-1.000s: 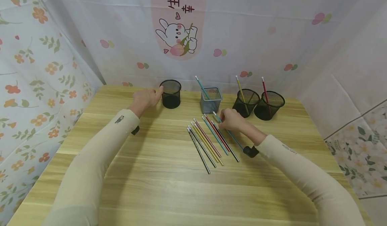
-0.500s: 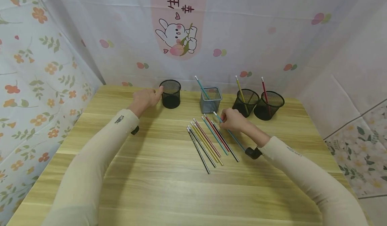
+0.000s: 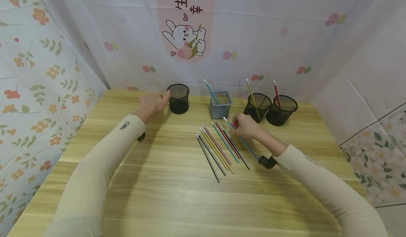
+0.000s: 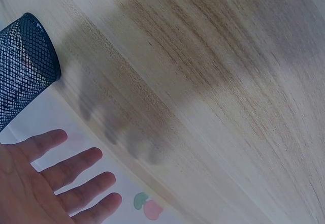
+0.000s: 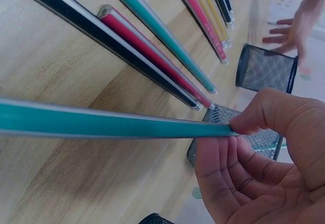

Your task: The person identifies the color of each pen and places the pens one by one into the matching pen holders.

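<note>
My right hand (image 3: 245, 126) pinches a teal pencil (image 5: 117, 122) between thumb and fingertips near its eraser end. In the head view that pencil slants over the table, right of a row of loose pencils. My left hand (image 3: 153, 103) is beside a round black mesh pen holder (image 3: 179, 101), its thumb right at the holder's side. In the left wrist view the left hand's fingers (image 4: 76, 168) are spread and straight. Several pencils, among them a teal one (image 3: 226, 142), a black one (image 3: 236, 149) and a yellow one (image 3: 217, 150), lie side by side with erasers pointing away.
Behind the pencils stands a square grey mesh pen holder (image 3: 221, 108) with a teal pencil in it. To its right are two round black holders, one (image 3: 258, 112) with a yellow pencil and one (image 3: 280, 115) with a red pencil. A printed curtain (image 3: 127, 36) hangs behind the table.
The right wrist and sleeve have shifted slightly right while the hand keeps its pinch on the teal pencil. The left hand and the pen holders show no visible movement.
</note>
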The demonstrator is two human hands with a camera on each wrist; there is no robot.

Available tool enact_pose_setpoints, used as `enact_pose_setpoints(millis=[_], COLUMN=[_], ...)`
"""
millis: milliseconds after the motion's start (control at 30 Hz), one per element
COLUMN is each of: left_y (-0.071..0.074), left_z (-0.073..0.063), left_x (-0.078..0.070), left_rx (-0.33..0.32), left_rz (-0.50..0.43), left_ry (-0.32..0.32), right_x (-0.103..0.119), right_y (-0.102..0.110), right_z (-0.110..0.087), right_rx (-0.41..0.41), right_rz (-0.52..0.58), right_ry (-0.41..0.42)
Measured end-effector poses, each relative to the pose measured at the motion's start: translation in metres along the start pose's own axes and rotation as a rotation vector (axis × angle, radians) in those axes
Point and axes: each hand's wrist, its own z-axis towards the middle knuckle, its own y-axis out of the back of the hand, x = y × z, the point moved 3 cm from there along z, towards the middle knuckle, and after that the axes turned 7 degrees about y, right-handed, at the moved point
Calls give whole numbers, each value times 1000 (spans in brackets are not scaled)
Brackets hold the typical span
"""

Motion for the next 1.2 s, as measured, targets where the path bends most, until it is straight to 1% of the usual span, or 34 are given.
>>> enact_pose_setpoints(millis=[233, 467, 633, 867, 1200], left_y=[-1, -1, 0, -1, -2], left_z=[0, 0, 0, 2, 3], left_x=[1, 0, 0, 1, 2], left_rx=[-7, -2, -1, 10, 0], left_rz=[3, -2, -4, -7, 0], left_ry=[-5, -2, 1, 1, 1], right_x=[3, 9, 11, 15, 16], right_y=[4, 10, 14, 21, 26], right_z=[-3, -7, -7, -7, -7], right_rx=[-4, -28, -30, -45, -73], right_rz=[22, 49, 51, 83, 97], right_ry=[22, 38, 49, 72, 93])
